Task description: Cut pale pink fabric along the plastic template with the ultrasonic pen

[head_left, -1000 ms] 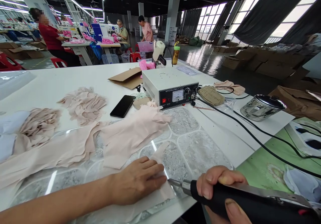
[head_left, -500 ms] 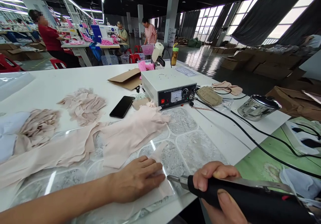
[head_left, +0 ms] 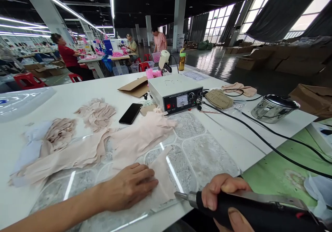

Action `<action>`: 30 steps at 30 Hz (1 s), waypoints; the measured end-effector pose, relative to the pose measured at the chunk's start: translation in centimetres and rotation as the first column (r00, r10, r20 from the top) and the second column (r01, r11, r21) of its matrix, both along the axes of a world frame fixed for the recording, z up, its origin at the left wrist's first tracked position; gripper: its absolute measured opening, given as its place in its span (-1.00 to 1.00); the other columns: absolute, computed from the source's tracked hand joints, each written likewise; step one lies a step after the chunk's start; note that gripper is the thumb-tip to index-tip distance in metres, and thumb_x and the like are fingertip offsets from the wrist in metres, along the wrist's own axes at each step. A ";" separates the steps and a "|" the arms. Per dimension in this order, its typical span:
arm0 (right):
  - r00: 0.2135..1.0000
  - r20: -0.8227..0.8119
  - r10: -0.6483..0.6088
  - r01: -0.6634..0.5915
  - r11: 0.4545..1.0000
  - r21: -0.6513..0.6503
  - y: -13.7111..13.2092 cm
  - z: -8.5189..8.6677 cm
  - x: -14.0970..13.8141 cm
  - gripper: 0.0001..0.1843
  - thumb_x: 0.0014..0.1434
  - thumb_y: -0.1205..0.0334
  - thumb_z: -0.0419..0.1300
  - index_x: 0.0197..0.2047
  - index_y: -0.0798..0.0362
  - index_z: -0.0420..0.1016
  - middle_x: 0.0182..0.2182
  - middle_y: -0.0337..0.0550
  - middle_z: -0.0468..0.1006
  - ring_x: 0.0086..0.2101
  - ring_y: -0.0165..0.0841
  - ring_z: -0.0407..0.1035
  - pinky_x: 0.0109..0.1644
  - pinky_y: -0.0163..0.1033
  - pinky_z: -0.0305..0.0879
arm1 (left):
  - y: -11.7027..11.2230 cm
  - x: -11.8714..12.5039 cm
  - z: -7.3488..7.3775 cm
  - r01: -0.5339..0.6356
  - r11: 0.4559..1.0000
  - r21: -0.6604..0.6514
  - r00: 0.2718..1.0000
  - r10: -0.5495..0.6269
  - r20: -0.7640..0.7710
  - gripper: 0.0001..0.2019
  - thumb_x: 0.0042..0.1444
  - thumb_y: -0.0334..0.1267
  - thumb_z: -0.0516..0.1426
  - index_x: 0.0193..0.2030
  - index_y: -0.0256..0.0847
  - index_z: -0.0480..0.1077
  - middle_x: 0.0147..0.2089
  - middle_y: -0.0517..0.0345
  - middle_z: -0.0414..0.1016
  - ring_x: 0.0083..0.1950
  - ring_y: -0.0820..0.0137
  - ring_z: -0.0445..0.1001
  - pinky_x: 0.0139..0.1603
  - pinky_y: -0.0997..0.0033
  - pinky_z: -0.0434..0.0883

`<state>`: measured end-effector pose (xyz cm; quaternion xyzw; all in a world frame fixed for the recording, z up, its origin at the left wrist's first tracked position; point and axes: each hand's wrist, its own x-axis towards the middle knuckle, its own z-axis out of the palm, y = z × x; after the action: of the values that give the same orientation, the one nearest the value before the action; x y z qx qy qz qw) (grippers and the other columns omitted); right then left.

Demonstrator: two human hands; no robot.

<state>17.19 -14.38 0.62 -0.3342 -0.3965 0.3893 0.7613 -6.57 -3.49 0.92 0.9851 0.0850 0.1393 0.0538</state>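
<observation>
Cloth (head_left: 164, 176) lay under the left hand (head_left: 129, 187), fingers unclenched over it; the right hand (head_left: 225, 199) clutched a black tool (head_left: 255, 207), tip near the cloth's four-o'clock corner. Unfinished, I judged: which heaps (head_left: 96, 113) toward eleven o'clock were done, I couldn't tell.

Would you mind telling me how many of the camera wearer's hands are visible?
2: the left hand rests on pale fabric; the right hand grips a black handheld tool, which partly hides it.
</observation>
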 end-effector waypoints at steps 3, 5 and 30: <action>1.000 0.007 0.026 -0.026 1.000 -0.014 0.0 0.0 1.2 -0.89 0.19 0.13 0.19 -0.20 -0.10 0.38 -0.38 -0.22 0.36 -0.51 -0.40 0.35 -0.46 -0.21 0.37 | -1.6 0.4 0.2 -0.057 0.998 0.015 0.997 0.057 -0.045 -0.79 0.38 -0.37 -0.05 0.02 -0.33 0.35 -0.24 -0.02 0.43 -0.30 0.33 0.40 -0.26 0.35 0.38; 0.999 0.039 0.036 -0.035 0.999 -0.006 0.1 0.0 1.8 -0.89 0.19 0.15 0.19 -0.19 -0.10 0.39 -0.37 -0.21 0.37 -0.50 -0.39 0.37 -0.44 -0.21 0.37 | -2.5 0.9 0.4 -0.075 0.997 0.016 0.994 0.076 -0.073 -0.80 0.37 -0.38 -0.05 0.00 -0.32 0.35 -0.29 0.02 0.41 -0.36 0.35 0.37 -0.32 0.36 0.34; 0.998 0.016 0.062 -0.062 0.998 -0.003 2.1 -0.4 1.7 -0.57 -0.11 -0.04 0.41 -0.24 -0.11 0.35 -0.37 -0.18 0.41 -0.50 -0.32 0.38 -0.45 -0.11 0.47 | 0.2 2.3 -0.7 0.043 0.993 0.107 0.998 -0.038 -0.054 -0.74 0.39 -0.35 -0.03 0.09 -0.43 0.35 0.10 -0.22 0.48 -0.14 0.22 0.46 -0.23 0.26 0.38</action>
<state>18.87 -12.25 0.24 -0.3258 -0.4120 0.4104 0.7454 -4.30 -3.27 0.26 0.9914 0.0587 0.1170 0.0009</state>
